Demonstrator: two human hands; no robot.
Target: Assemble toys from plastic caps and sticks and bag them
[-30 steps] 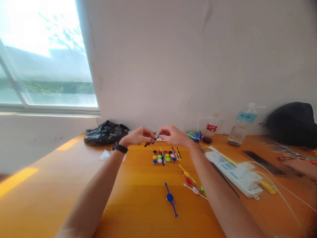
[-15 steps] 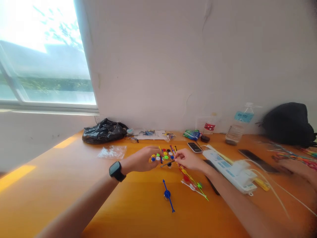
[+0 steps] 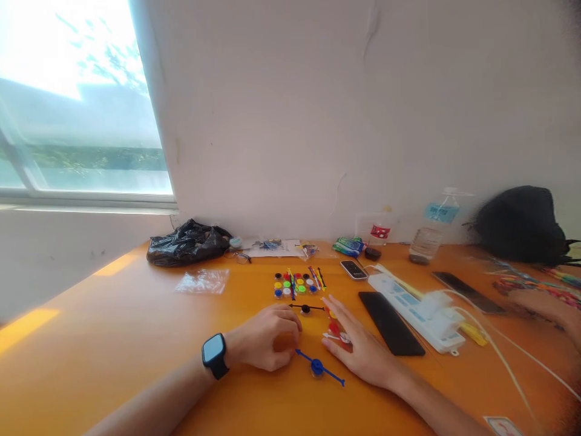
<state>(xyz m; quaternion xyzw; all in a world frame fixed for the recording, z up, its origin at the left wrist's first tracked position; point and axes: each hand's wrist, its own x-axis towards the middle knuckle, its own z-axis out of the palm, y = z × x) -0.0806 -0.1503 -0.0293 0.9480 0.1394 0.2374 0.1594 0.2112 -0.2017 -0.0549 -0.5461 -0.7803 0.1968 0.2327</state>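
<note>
My left hand [image 3: 267, 337], with a black watch [image 3: 214, 353] on the wrist, is at the table with fingers curled and a gap between thumb and fingers. Just right of it lies a blue arrow spinner [image 3: 316, 367], its pointed tip close to my thumb. My right hand [image 3: 361, 345] is spread over several arrow spinners, largely hiding them; a red one [image 3: 334, 327] and a white one [image 3: 345, 338] show between thumb and fingers. Between and beyond both hands rests a black arrow spinner [image 3: 305, 309]. Farther off are coloured round bases [image 3: 278, 284] and loose arrows [image 3: 321, 278].
A black phone-like slab [image 3: 390, 324] and a white power strip [image 3: 408, 309] with cables lie at right. Another person's hand [image 3: 540, 303] is at the far right edge. A black plastic bag [image 3: 188, 243], a clear bag [image 3: 203, 281] and a water bottle [image 3: 426, 236] stand or lie farther back.
Both hands have come nearer from the coloured pieces. My right hand has let go of the black arrow, which lies level on its base. The blue spinner has turned and shifted slightly right.
</note>
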